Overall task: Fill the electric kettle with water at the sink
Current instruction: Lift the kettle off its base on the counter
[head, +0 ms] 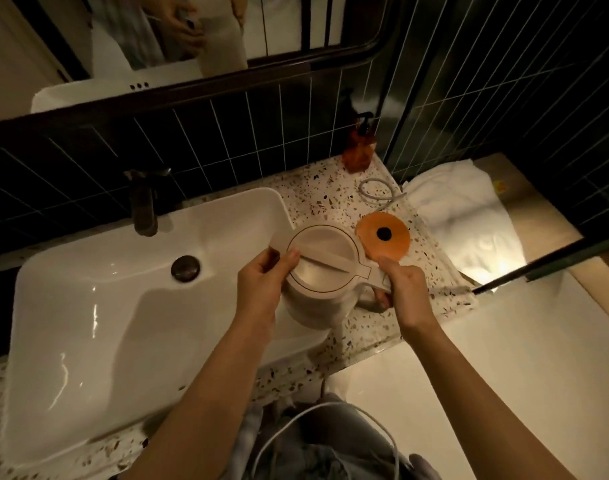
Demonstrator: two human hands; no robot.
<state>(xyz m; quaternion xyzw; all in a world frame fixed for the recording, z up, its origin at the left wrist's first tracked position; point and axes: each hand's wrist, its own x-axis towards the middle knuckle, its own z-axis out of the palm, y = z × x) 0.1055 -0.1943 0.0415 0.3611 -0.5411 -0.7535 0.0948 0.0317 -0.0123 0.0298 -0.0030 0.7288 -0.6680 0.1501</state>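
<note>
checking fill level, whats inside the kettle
Cannot be seen: the closed lid covers the kettle, held by left hand and right hand.

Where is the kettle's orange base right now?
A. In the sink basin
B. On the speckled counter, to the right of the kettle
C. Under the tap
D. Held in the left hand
B: the orange base lies flat on the speckled counter, right of the kettle, which both hands hold, off the base.

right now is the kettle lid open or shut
Shut: the cream plastic electric kettle has its round lid lying flat inside the rim, with no opening showing.
</note>
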